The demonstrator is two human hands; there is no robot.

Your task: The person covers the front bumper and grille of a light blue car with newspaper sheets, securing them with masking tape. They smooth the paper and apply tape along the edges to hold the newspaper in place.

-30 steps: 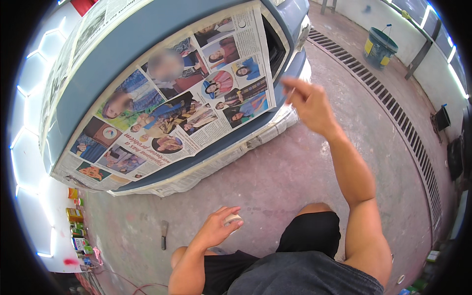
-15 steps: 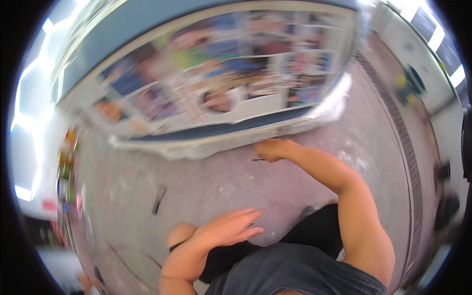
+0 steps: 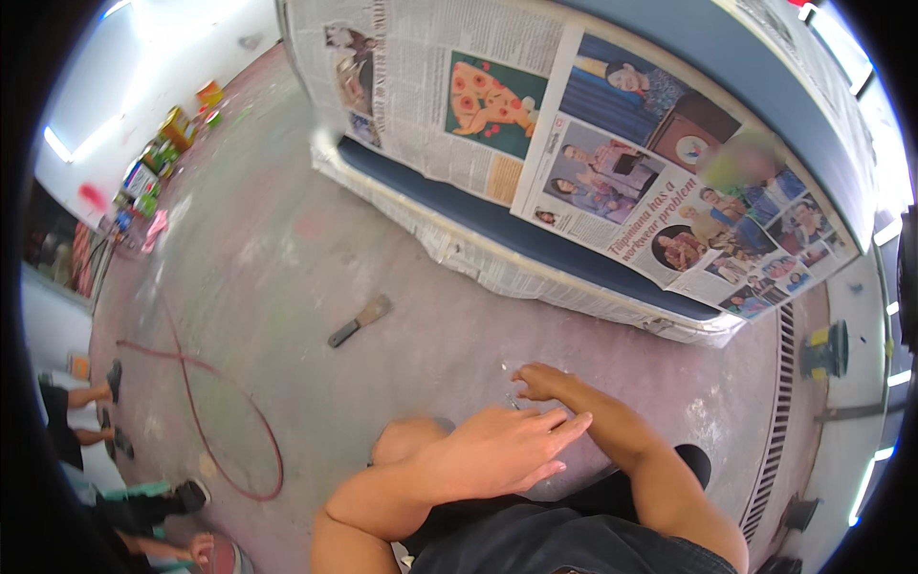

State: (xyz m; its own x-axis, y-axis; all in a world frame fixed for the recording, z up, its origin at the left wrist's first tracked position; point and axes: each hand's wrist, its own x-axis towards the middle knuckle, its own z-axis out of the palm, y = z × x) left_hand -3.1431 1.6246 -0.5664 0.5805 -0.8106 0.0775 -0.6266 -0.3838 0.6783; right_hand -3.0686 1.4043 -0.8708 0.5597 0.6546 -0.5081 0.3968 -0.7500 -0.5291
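My left hand (image 3: 512, 448) hovers over my lap, fingers stretched out and apart, holding nothing. Just beyond it, my right hand (image 3: 543, 382) reaches low over the floor with its fingers curled. A thin dark sliver shows under those fingers, too small to name. In front of me stands a large blue-grey panelled body (image 3: 435, 196), masked with newspaper sheets (image 3: 612, 182) and tape along its edges. A putty knife (image 3: 360, 321) with a dark handle lies flat on the floor, left of my right hand and apart from both hands.
A red hose (image 3: 277, 450) loops across the floor at left. Cans (image 3: 177, 129) line the far-left wall. People's legs (image 3: 91, 411) and a bucket (image 3: 225, 555) are at lower left. A drain grate (image 3: 776, 402) and a dark pail (image 3: 832, 349) are at right.
The view has swung left, so the papered body sits farther right. My right hand has drawn back from its lower edge toward me; my left hand remains stretched out over my lap.
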